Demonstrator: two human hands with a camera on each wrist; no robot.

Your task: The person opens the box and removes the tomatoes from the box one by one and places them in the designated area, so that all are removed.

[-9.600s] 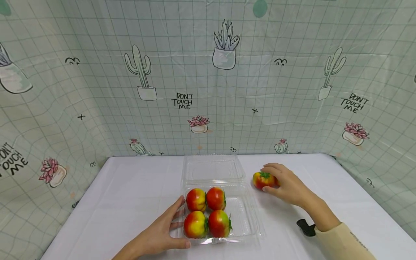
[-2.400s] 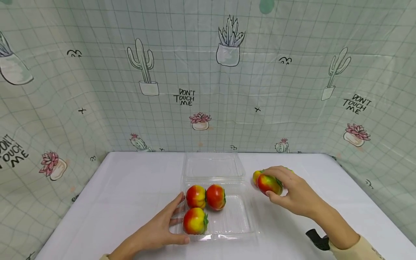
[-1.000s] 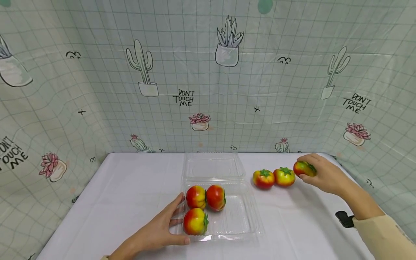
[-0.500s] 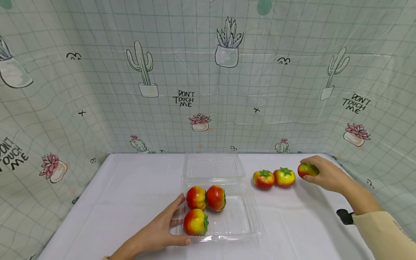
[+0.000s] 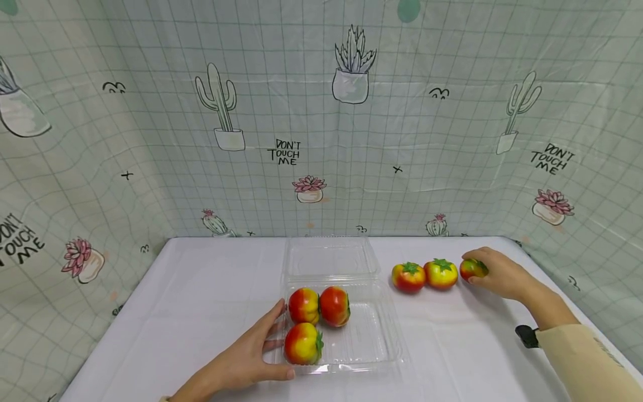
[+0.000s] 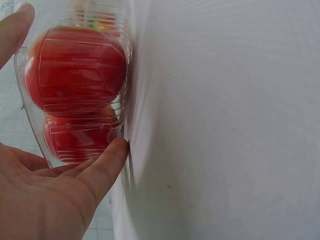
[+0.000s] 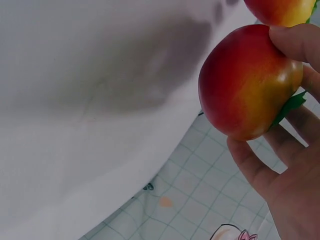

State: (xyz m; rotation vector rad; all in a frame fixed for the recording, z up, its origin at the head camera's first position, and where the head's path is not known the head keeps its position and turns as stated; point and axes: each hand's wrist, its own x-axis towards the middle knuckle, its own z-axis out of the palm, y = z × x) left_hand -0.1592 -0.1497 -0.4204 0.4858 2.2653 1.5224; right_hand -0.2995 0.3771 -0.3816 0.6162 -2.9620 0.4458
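Observation:
In the head view my right hand [image 5: 499, 274] grips a red-and-yellow tomato [image 5: 471, 270] with a green calyx, at the right end of a row. The right wrist view shows that tomato [image 7: 245, 85] between thumb and fingertips. To its left stand two more tomatoes, one yellower [image 5: 441, 274] and one redder [image 5: 408, 278], calyxes up. A clear plastic clamshell container [image 5: 374, 335] lies with its lid [image 5: 329, 258] folded back. Three tomatoes [image 5: 303, 344] lie on their sides in its left part. My left hand [image 5: 246, 357] rests with spread, extended fingers against the container's left side.
A white cloth [image 5: 191, 312] covers the table. Behind it and at both sides hangs a checked curtain [image 5: 346, 156] printed with cactus drawings. A black wrist strap piece [image 5: 526, 336] shows below my right sleeve [image 5: 585, 357].
The container's front-right tomato has been lifted out and carried right, past the two standing ones. In the last half second my right hand lowers it slightly. The left hand stays put.

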